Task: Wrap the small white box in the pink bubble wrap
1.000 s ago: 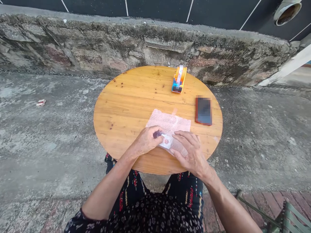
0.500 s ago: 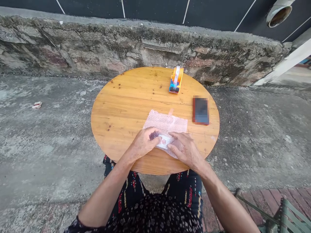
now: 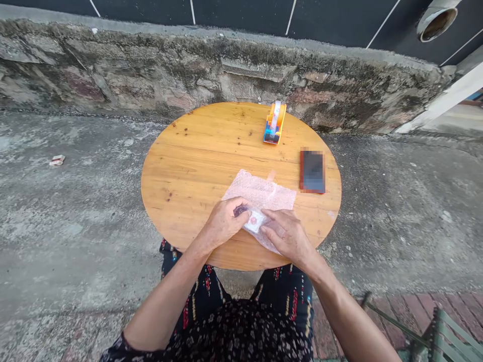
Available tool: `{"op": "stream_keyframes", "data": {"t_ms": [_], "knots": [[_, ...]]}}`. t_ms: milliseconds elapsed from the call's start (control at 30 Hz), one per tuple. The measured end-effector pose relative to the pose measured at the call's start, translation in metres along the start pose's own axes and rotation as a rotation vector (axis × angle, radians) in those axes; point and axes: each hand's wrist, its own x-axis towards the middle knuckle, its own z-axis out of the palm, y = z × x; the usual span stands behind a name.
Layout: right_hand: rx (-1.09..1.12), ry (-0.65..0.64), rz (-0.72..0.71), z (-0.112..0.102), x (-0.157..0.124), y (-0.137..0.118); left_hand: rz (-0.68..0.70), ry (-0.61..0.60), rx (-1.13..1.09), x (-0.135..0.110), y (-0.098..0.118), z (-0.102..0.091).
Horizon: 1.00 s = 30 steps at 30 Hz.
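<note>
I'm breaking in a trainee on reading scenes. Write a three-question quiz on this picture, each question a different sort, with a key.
1. True or false: the tape dispenser is on the far part of the round table.
2. The left hand is holding:
a) the tape dispenser
b) the small pale item
c) the wall pipe
3. Fill in: from the person's seat, the dark red-edged rectangle lies to the ____ of the bubble wrap.

Key: 1. True. 2. b. 3. Right.

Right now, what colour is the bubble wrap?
The bubble wrap is pale pink; see the head view, the only one.
</note>
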Motion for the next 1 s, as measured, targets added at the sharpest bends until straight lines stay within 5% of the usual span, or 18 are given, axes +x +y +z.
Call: {"op": "stream_keyframes", "data": {"t_ms": [500,667,833,1000], "knots": [[-0.032,0.066,0.049,-0.004,0.005,0.01,0.084,-0.028,0.068,0.006,0.004,-0.005],[-0.292,0.254,-0.039,-0.007,-0.001,-0.009,0.108,-0.023,0.09,0.006,0.003,-0.004],[-0.299,0.128,-0.225,0.002,-0.004,-0.03,0.11,0.006,0.108,0.005,0.0,-0.001],[-0.302,0.08,-0.249,0.011,-0.002,-0.021,0.026,0.052,0.101,-0.004,-0.004,-0.011]]}}
